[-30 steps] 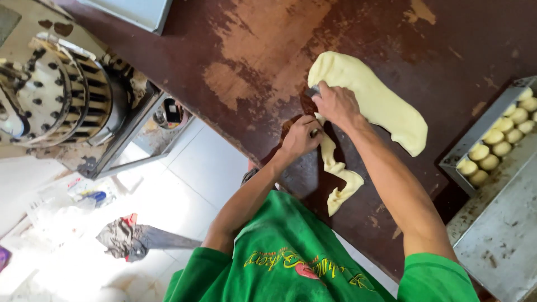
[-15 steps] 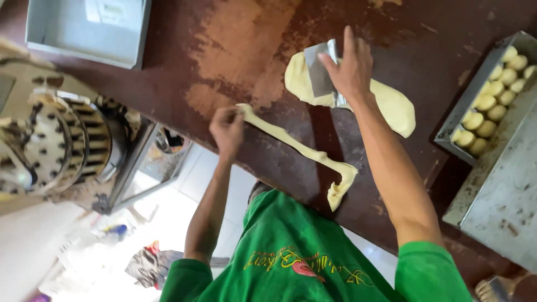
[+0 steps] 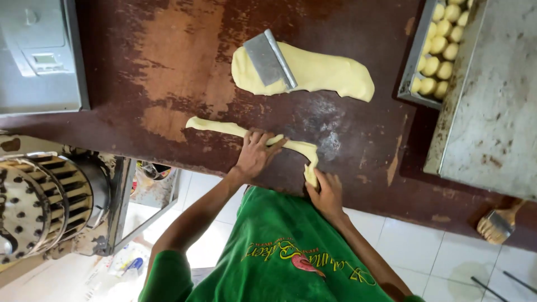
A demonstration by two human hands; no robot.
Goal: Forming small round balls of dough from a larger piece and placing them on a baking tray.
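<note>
Nearest, green shirt (image 3: 279, 263) at the bottom edge, both arms reaching up onto the dark brown table (image 3: 168, 72).

Right hand (image 3: 326, 193) low on the table's near edge, fingers loosely curled, fingertips touching the bent lower end of a thin dough strip (image 3: 246, 131). Cannot tell whether pinching or only pressing.

Left hand (image 3: 254, 154) just beyond, palm down, fingers spread flat, pressing on the middle of the same strip. Strip lying along the table, running from upper left toward the right, then hooking down to the right hand.

Farther up, large flat dough piece (image 3: 330, 72) resting on the table, well apart from both hands. Metal scraper (image 3: 268, 59) lying tilted across its left end.

At far right, metal tray (image 3: 417, 67) with rows of small dough balls (image 3: 439, 50), beside a grey floured slab (image 3: 492, 100). Brush (image 3: 495, 223) below that slab.

At far left, grey machine (image 3: 39, 56) on the table; lower left, round perforated metal drum (image 3: 33, 201) over white floor tiles.
</note>
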